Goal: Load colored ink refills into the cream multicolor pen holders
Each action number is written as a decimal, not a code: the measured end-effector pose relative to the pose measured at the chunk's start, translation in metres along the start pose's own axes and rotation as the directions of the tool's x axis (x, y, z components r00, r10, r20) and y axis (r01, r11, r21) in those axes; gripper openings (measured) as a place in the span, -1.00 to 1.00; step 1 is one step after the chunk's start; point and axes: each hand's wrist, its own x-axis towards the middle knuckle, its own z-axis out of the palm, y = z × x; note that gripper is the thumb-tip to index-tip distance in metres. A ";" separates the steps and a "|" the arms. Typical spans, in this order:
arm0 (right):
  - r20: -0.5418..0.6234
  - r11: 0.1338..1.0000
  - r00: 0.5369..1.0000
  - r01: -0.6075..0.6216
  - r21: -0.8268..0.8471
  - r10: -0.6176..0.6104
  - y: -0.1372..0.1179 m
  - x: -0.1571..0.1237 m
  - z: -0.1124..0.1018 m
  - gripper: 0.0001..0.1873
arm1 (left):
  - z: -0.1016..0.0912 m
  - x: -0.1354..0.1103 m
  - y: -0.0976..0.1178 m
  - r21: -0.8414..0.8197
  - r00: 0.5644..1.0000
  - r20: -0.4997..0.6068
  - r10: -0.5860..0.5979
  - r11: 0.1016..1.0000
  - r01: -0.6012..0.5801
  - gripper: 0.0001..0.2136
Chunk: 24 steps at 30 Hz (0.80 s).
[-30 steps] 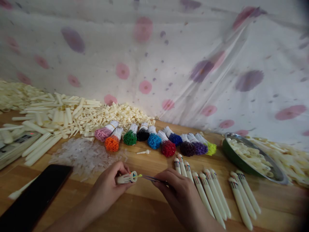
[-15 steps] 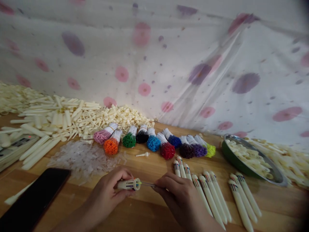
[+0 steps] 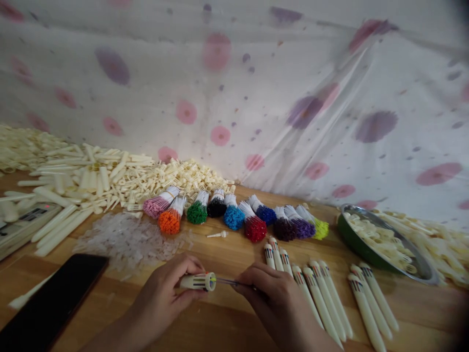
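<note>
The left hand [image 3: 170, 293] grips a cream, slotted plastic tube [image 3: 194, 282], its mouth facing the right hand [image 3: 271, 293]. That hand pinches slim grey metal tweezers [image 3: 227, 281].

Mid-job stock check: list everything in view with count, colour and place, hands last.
slotted barrel: one, cream, front centre
thin tool: one, greyish, at the barrel's mouth
refill bundles: ten, various colours, mid-table row
multicolour pens: ten, cream, front right
bowl: one, green, right
cream parts: countless, cream, back left, right and in the bowl
clear pieces: countless, translucent, left of centre
loose part: one, cream, before the bundles
phone: one, black, front left
slim piece: one, cream, left
device: one, grey, left edge
curtain: one, white, pink-and-purple spotted, back
table: one, brown wood, below
left hand: one, holding the barrel
right hand: one, holding the tool
</note>
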 end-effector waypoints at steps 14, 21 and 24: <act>0.055 0.990 0.990 0.130 -0.058 -0.127 -0.005 -0.005 0.000 -0.72 | 0.003 -0.005 0.002 0.182 0.984 0.015 0.179 0.967 -0.179 -0.74; 0.044 0.982 0.986 0.167 -0.088 -0.164 -0.005 -0.004 -0.001 -0.78 | 0.002 -0.006 0.005 0.177 0.985 -0.001 0.175 0.969 -0.172 -0.72; 0.028 0.974 0.980 0.201 -0.109 -0.199 -0.005 -0.005 -0.003 -0.80 | 0.001 -0.006 0.006 0.165 0.985 -0.011 0.171 0.972 -0.167 -0.72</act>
